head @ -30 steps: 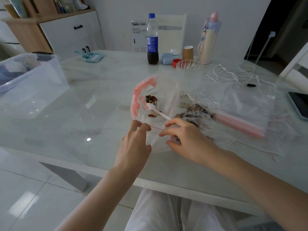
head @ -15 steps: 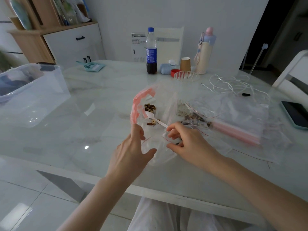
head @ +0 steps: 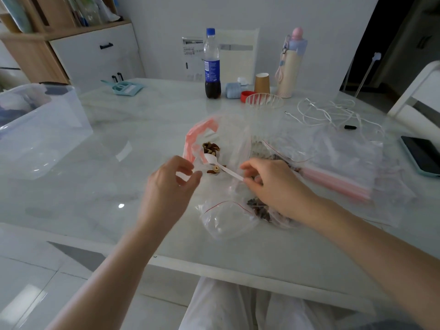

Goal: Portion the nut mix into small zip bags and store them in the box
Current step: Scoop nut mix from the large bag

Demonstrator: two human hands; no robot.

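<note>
Nearest the table edge: small clear zip bag [head: 226, 216], crinkly thin plastic with a red zip line, lying flat and see-through on the glossy pale marble-look table [head: 95, 186]. Just right of it, a second small bag of dark nut pieces [head: 260, 210], partly under the right wrist. Left hand [head: 166, 186] hovers above the table, fingers loosely curled and apart, gripping nothing. Right hand [head: 273, 186] pinches the handle end of a white plastic spoon [head: 220, 166]. The spoon's long axis runs from that hand up-left, bowl pointing to the far left, into the mouth of the big clear bag with the pink zip strip [head: 197, 136]. A few loose nuts sit by the spoon, and a brown nut mix pile [head: 210, 147] lies just past the bowl. Right: more flat clear bags [head: 333, 158], dark phone [head: 421, 156]. Left: translucent rigid storage box [head: 47, 129], well apart. Far: cola bottle [head: 212, 65], paper cup [head: 262, 82], pastel flask [head: 290, 65], white cable tangle [head: 333, 113].
</note>
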